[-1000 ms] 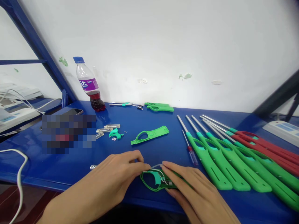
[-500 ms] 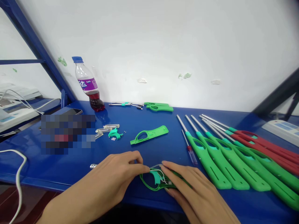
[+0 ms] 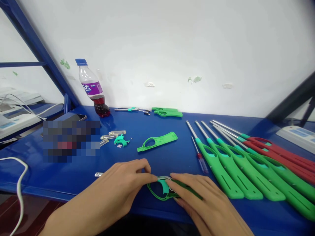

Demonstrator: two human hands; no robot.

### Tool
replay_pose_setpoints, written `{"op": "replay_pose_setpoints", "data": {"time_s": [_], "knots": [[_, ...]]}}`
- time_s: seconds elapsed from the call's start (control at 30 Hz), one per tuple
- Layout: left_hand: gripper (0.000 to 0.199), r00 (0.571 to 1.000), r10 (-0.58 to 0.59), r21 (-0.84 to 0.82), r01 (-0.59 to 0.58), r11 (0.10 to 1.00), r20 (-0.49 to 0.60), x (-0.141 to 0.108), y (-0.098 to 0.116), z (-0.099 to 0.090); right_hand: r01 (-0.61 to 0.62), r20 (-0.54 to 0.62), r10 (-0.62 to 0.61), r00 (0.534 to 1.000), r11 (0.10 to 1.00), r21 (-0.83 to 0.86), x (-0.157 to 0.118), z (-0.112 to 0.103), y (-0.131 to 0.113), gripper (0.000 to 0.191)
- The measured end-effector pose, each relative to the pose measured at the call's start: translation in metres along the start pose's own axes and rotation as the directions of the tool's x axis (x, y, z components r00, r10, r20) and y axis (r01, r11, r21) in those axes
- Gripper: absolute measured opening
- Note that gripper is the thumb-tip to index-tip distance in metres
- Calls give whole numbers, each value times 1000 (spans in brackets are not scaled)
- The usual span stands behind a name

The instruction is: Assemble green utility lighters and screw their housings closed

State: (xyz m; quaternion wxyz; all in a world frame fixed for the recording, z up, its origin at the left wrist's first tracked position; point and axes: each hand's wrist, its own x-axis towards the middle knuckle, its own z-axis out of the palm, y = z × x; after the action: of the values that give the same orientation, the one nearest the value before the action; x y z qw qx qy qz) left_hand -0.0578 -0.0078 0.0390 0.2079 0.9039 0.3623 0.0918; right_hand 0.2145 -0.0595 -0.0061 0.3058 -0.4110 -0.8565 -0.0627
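Observation:
Near the table's front edge lies an opened green lighter handle shell (image 3: 159, 198), with a teal trigger (image 3: 164, 186) and a thin pale tube or wire (image 3: 166, 178) inside it. My left hand (image 3: 123, 186) pinches the front end of the shell between thumb and forefinger. A silver metal tube end (image 3: 98, 174) shows beyond my left wrist. With thumb below and fingers above, my right hand (image 3: 204, 193) grips the handle part and its fingertips press at the pale tube. My fingers hide most of the shell's inside. The matching green half shell (image 3: 158, 142) rests just beyond my hands.
Several green lighters (image 3: 221, 170) and red ones (image 3: 283, 154) lie at right, beside a screwdriver (image 3: 201, 160). Teal triggers (image 3: 120, 141) and clear fuel tanks (image 3: 110, 136) sit left of centre. Behind are metal rods (image 3: 130, 109), green shells (image 3: 167, 112) and a drink bottle (image 3: 92, 88).
My right fingertips have shifted slightly left and over the pale tube, which now lies lower along the shell's far edge. My left hand keeps its pinch.

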Motion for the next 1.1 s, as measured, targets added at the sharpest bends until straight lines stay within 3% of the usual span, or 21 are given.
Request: {"op": "replay_pose_setpoints", "data": {"time_s": [0.33, 0.67, 1.1], "knots": [[58, 1000, -14, -18, 14, 1000, -1, 1, 2, -3, -6, -49, 7, 999, 1000, 26, 3, 0, 0, 28], [60, 1000, -26, -6, 26, 1000, 16, 1, 0, -2, -40, 33, 37, 999, 997, 72, -7, 2, 2, 31], [60, 999, -29, -5, 29, 1000, 26, 2, 3, -3, -53, 44, 50, 998, 997, 64, -9, 3, 3, 34]]}}
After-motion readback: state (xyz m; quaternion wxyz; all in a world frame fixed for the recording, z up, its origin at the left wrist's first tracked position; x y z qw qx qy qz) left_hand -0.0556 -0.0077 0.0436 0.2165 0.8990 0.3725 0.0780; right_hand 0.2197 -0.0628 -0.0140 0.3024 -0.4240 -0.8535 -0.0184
